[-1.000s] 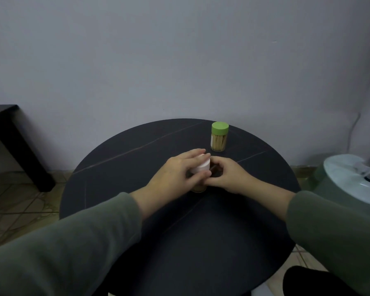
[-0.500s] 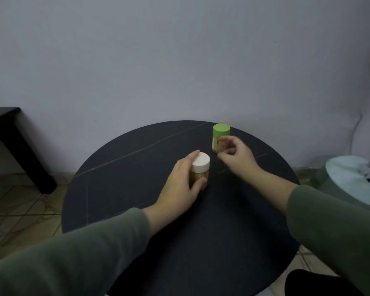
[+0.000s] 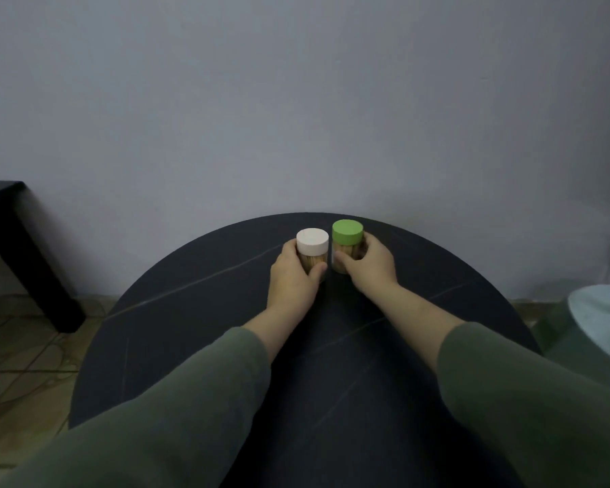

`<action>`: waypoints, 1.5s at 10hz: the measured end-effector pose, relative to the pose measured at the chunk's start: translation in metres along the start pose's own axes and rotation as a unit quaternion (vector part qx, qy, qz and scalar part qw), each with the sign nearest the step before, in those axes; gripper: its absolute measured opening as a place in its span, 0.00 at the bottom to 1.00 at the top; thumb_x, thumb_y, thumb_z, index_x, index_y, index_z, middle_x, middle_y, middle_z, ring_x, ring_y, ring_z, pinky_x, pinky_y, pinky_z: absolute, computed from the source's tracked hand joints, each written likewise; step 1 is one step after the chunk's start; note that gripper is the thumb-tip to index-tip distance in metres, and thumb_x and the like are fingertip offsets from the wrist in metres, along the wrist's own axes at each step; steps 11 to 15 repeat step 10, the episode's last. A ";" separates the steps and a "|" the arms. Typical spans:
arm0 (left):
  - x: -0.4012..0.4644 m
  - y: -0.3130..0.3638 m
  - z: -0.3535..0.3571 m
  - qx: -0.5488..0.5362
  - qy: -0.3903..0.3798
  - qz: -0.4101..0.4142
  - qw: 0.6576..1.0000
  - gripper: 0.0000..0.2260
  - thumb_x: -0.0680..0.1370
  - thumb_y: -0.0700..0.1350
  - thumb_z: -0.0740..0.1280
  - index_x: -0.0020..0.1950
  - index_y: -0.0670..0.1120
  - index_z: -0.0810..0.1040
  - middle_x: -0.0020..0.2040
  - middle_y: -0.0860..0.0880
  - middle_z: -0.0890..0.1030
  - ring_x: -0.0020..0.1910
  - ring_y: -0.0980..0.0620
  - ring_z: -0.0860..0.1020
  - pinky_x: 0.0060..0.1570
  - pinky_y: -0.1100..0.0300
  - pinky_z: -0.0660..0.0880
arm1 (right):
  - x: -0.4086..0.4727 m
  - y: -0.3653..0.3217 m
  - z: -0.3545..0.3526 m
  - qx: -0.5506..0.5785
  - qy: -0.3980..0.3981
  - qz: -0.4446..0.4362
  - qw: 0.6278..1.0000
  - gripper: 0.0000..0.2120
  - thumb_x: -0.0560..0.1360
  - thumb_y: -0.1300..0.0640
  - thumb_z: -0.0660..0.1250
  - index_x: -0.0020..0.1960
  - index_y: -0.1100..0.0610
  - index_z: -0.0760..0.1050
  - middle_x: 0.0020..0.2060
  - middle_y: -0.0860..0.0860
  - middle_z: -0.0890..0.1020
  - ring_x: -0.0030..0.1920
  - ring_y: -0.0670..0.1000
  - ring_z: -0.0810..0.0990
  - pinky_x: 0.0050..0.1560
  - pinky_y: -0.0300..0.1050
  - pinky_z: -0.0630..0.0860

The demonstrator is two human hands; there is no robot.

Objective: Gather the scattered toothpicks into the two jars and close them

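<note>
Both jars stand upright, side by side and nearly touching, at the far middle of the table [image 3: 198,311]. The left hand [image 3: 291,276] grips the white-lidded jar [image 3: 312,250]; the right hand [image 3: 368,265] grips the green-lidded jar [image 3: 347,246]. Each jar sits directly ahead of its hand, lids on; release appears to be the remaining step.

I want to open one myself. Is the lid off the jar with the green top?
No, the round green lid sits closed on the clear toothpick jar that the right hand holds.
</note>
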State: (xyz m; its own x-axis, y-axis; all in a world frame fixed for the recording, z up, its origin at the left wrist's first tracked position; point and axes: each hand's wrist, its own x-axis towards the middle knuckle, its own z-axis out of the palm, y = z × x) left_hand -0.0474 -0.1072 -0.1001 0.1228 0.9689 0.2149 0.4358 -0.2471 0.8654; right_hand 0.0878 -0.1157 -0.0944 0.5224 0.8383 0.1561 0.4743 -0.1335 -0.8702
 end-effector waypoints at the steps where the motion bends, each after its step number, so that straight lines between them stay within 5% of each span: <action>1: 0.033 -0.007 0.001 0.015 0.013 -0.005 1.000 0.25 0.75 0.45 0.72 0.70 0.44 0.67 0.64 0.47 0.75 0.64 0.48 0.73 0.62 0.55 0.71 | 0.023 -0.003 0.021 -0.005 0.006 -0.024 1.000 0.29 0.71 0.55 0.74 0.69 0.57 0.70 0.64 0.53 0.76 0.64 0.53 0.74 0.63 0.47 0.72; 7: 0.170 -0.028 0.028 0.036 0.024 -0.018 0.999 0.21 0.76 0.44 0.71 0.66 0.42 0.69 0.62 0.44 0.76 0.60 0.47 0.75 0.50 0.60 0.68 | 0.138 -0.003 0.085 -0.015 0.044 -0.042 0.998 0.27 0.69 0.53 0.76 0.64 0.60 0.73 0.59 0.55 0.78 0.60 0.54 0.76 0.55 0.45 0.73; 15: 0.181 -0.030 0.028 0.029 0.014 -0.020 0.999 0.21 0.76 0.46 0.71 0.65 0.43 0.70 0.61 0.44 0.77 0.60 0.47 0.75 0.50 0.60 0.68 | 0.145 -0.002 0.092 0.012 0.036 -0.027 0.999 0.30 0.70 0.52 0.75 0.68 0.59 0.70 0.63 0.55 0.76 0.63 0.54 0.74 0.59 0.46 0.72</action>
